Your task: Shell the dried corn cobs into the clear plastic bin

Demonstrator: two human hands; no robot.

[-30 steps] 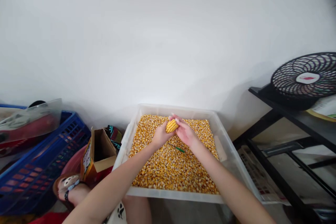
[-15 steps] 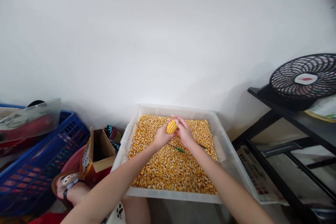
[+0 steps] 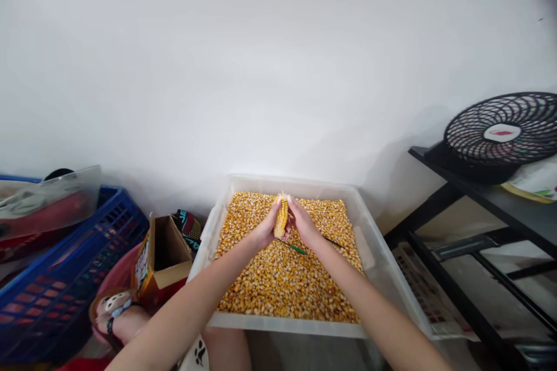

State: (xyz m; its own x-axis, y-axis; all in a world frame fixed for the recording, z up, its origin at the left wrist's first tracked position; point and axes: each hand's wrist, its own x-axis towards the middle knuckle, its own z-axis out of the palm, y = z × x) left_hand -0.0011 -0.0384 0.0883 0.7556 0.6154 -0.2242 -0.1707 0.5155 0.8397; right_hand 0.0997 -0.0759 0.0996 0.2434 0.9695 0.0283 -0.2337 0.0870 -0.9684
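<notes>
Item: one corn cob [image 3: 281, 217], yellow, kernels on, held over the far half of a clear plastic tub [image 3: 378, 269]. Position: pressed between both hands, long axis nearly upright, tip toward the tub's far wall, base pointing down at the kernel bed. Left hand [image 3: 264, 230]: closed against the cob's left flank, fingers wrapped up along its length. Right hand [image 3: 303, 225]: closed against the right flank, fingertips near the top. Both hands sit level with each other and equally near the cob, which lies directly between them; neither leads. Tub contents: loose corn kernels [image 3: 282, 278], filling the floor wall to wall. Also in the tub: a green-handled tool [image 3: 297, 248] lying on the kernels just below the hands, slanted, touched by neither. Left of the tub: open cardboard box [image 3: 162, 255], blue plastic crate [image 3: 56, 278], a sandalled foot [image 3: 114, 316]. Right of the tub: black shelf frame [image 3: 470, 197] carrying a black fan [image 3: 502, 133].
</notes>
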